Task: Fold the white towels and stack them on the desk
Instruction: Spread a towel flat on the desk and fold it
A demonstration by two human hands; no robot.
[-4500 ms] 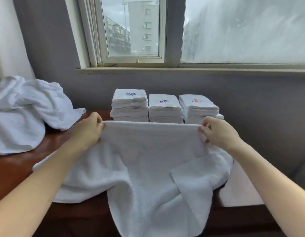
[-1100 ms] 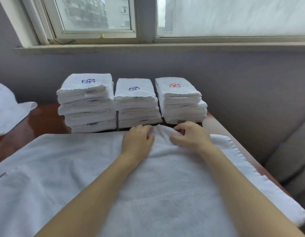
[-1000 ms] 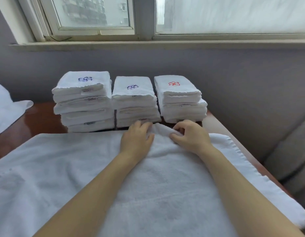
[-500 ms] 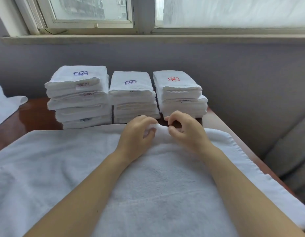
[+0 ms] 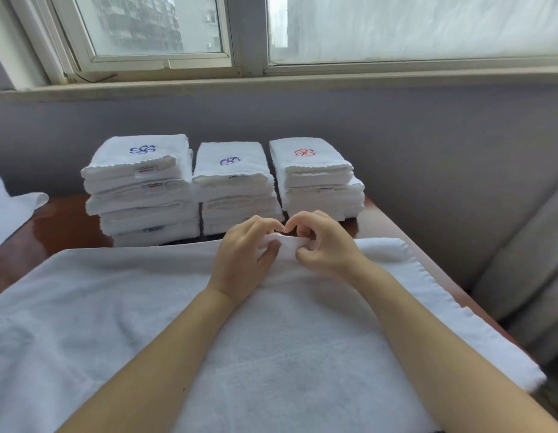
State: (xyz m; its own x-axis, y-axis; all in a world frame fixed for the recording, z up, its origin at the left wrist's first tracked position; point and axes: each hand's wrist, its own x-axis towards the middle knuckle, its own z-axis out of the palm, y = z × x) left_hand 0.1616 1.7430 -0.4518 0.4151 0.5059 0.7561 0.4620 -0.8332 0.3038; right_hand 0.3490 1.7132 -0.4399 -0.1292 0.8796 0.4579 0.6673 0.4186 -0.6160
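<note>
A white towel [image 5: 271, 354] lies spread flat across the wooden bench [image 5: 62, 226], its far edge bunched up at the middle. The left hand [image 5: 243, 260] and right hand [image 5: 324, 245] each pinch that raised fold with curled fingers [image 5: 265, 226], just in front of three stacks of folded towels [image 5: 230, 189].

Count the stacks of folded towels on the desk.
3, in a row near the wall: left stack with a blue flower on top, middle stack with a purple flower, right stack with a red flower. Nothing seems hidden behind them.
</note>
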